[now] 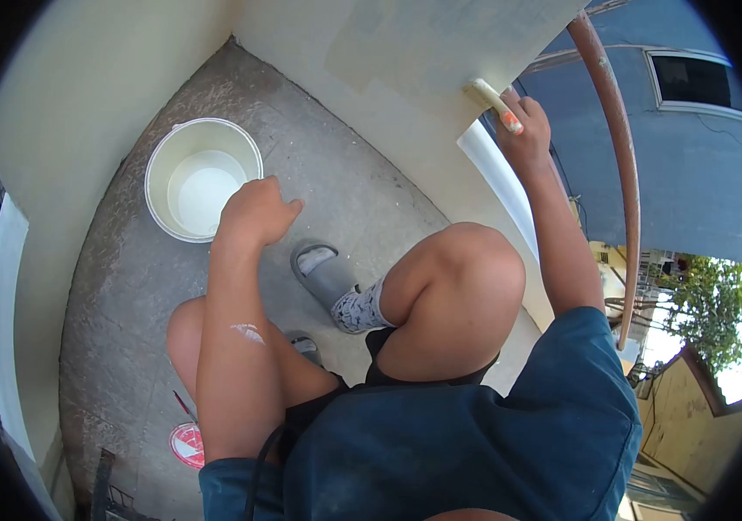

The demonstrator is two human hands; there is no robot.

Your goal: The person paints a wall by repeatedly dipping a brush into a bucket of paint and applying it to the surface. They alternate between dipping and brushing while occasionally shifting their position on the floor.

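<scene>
My right hand point(525, 135) is raised at the upper right, its fingers closed around a paintbrush point(494, 102). The brush is pale with an orange patch, and its far end lies against or very close to the light wall point(406, 95), near the wall's edge. My left hand point(258, 211) is curled in a loose fist with the thumb out, just over the lower right rim of a white bucket point(155, 195). White liquid point(202, 187) covers the bucket's bottom. Nothing shows in the left hand, though its palm side is hidden. A white smear marks my left forearm.
A red and white round lid point(187, 445) lies on the concrete floor point(119, 330), with a thin red-tipped stick point(184, 404) beside it. Another wall point(84, 113) rises at left. A reddish-brown rail point(619, 148) curves past my right arm. My sandalled foot point(327, 278) is near the bucket.
</scene>
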